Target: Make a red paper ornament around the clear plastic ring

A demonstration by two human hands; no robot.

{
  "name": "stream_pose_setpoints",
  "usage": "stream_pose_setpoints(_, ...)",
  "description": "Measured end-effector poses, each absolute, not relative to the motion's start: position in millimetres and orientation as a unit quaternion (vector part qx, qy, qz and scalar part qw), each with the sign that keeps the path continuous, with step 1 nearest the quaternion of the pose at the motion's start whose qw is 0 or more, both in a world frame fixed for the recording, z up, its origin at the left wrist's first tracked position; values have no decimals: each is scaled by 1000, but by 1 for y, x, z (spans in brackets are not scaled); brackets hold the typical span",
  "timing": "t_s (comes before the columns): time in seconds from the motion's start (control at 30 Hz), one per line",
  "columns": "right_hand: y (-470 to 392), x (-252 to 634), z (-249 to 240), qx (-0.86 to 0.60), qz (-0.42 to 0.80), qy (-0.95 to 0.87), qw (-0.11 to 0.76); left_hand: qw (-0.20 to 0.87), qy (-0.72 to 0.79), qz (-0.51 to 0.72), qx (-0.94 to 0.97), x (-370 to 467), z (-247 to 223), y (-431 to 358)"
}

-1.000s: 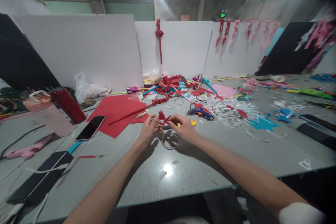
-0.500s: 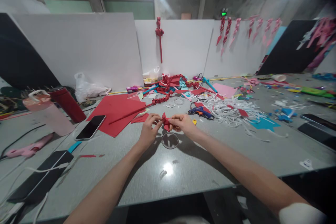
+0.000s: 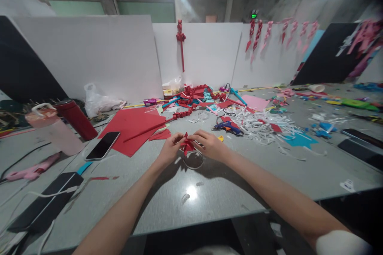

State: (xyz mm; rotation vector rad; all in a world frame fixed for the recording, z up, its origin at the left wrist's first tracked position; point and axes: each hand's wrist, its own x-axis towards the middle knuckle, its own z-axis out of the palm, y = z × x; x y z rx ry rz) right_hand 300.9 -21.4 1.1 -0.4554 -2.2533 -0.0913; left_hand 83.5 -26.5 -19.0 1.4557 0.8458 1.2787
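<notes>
Between my hands is a small folded red paper piece [image 3: 186,146] with pointed tips. My left hand [image 3: 172,148] pinches its left side, and my right hand [image 3: 209,144] grips it from the right with the fingers bent over it. Just below lies a clear round ring or disc [image 3: 194,160] on the grey table [image 3: 167,207]. Red paper sheets [image 3: 134,123] lie beyond my left hand, with a thin red rolled stick [image 3: 149,128] across them. A blue glue gun [image 3: 229,127] rests beyond my right hand.
At the left are a phone [image 3: 103,146], a pink bottle [image 3: 55,131], a red tumbler [image 3: 77,119], a pink glue gun [image 3: 32,169] and a black power strip [image 3: 46,199] with cables. White paper strips [image 3: 254,123] are heaped at the right. White boards [image 3: 197,51] stand behind.
The red paper piece has been turned and dipped slightly between my fingers, and its points now spread differently. My right hand's fingers have shifted over it. Both hands still hold it.
</notes>
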Motion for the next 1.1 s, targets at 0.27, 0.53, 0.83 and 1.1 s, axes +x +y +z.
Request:
stream_pose_setpoints(0.27,-18,300,-8,-250,-55,-868,426,503,361,507,600,88,-18,-39)
stream_pose_setpoints(0.53,-24,286,-10,-433,212,-724,493,457,372,503,632,94,-18,-48)
stream_pose_setpoints(0.83,-18,284,-10,-497,317,-637,497,423,408,494,641,101,-28,-44)
stream_pose_setpoints(1.1,-26,281,-9,-462,282,-667,511,421,403,536,611,102,-27,-42)
